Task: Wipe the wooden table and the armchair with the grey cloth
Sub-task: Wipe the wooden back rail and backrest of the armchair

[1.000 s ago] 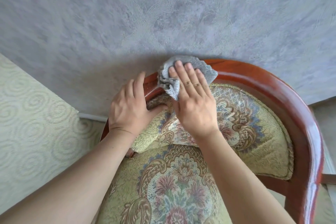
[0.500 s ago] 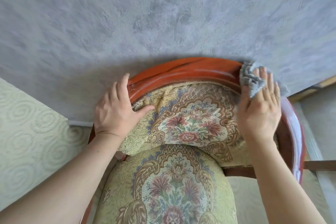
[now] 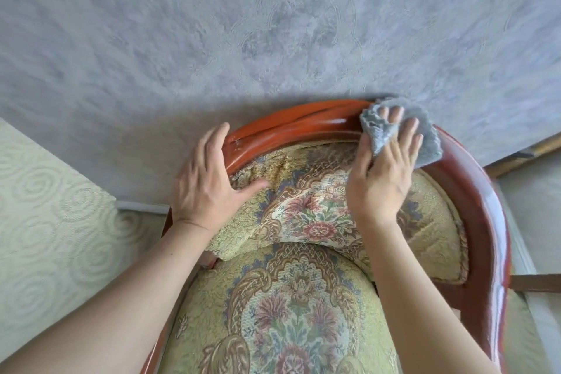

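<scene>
Armchair (image 3: 482, 206) top rail: wipe under way | your right hand (image 3: 382, 173) presses grey cloth (image 3: 425, 143) flat-fingered on rail, right of centre | your left hand (image 3: 206, 182) spread, bracing left rail | right arm, seat appear unwiped; wooden table out of view
</scene>
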A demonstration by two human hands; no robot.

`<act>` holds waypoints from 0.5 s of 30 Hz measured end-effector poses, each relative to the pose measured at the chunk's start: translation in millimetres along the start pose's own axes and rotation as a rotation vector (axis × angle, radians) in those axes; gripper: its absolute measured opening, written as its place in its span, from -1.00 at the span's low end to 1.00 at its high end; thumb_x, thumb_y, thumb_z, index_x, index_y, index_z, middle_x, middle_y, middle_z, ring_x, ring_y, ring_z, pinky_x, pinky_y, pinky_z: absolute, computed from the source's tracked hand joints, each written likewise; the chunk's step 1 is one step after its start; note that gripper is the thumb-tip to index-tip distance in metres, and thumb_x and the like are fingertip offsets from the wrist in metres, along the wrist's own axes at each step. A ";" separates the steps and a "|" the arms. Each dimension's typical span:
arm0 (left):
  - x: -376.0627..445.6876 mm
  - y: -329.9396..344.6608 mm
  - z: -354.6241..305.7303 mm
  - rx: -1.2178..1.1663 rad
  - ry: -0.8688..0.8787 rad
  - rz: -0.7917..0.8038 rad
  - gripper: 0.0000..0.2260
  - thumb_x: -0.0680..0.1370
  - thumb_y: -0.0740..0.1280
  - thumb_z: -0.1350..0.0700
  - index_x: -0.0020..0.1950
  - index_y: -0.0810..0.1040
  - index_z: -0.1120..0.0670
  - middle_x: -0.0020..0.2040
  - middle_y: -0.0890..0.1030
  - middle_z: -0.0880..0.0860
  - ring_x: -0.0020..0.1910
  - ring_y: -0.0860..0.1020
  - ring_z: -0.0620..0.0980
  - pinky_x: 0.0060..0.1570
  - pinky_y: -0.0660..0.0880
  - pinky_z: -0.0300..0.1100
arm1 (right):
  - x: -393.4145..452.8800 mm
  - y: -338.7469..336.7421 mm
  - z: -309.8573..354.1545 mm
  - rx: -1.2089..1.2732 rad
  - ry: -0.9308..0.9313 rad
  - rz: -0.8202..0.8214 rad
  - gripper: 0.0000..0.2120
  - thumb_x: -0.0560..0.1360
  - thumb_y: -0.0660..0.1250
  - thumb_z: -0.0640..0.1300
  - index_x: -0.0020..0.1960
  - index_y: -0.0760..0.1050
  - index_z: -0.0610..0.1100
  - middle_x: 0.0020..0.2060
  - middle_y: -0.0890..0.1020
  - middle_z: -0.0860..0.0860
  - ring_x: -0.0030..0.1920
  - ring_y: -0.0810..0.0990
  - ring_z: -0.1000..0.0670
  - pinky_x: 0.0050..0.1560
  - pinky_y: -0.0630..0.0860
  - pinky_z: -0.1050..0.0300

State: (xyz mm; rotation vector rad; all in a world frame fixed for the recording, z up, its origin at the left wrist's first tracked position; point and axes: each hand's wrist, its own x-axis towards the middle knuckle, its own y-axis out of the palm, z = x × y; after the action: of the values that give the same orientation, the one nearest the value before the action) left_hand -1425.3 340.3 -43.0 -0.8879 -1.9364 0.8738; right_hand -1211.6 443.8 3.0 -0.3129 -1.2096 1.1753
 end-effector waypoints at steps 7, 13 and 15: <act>-8.4 -9.0 5.7 -0.139 -0.228 0.020 -0.07 0.30 0.41 -0.43 0.48 0.38 0.14 0.29 0.57 0.10 0.25 0.55 0.13 0.15 0.49 0.03 | -23.3 28.3 78.2 0.135 -0.326 0.196 -0.55 0.66 0.06 -0.05 0.48 0.35 -0.20 0.47 0.37 -0.17 0.52 0.20 -0.26 0.54 0.05 -0.19; -17.5 -6.9 19.2 -0.074 -0.231 -0.019 -0.46 0.44 0.29 -0.26 0.20 0.55 0.13 -0.06 0.69 0.17 -0.16 0.66 0.30 -0.27 0.52 0.02 | -51.7 45.4 114.3 0.279 -0.422 0.286 -0.59 0.64 0.13 -0.05 0.41 0.44 -0.21 0.43 0.44 -0.15 0.51 0.25 -0.23 0.53 0.08 -0.20; -16.4 -6.8 15.2 -0.063 -0.214 -0.060 -0.55 0.49 0.16 -0.16 0.11 0.56 0.16 -0.14 0.67 0.18 -0.26 0.65 0.31 -0.33 0.50 0.00 | -60.0 47.9 117.9 0.313 -0.433 0.304 -0.60 0.64 0.16 -0.07 0.41 0.45 -0.21 0.42 0.44 -0.14 0.51 0.25 -0.23 0.53 0.09 -0.21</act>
State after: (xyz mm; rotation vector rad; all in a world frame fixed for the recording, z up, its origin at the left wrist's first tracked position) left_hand -1433.4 319.6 -50.2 -0.7952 -2.1736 0.9070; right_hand -1329.8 370.8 -19.0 0.0004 -1.3510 1.7368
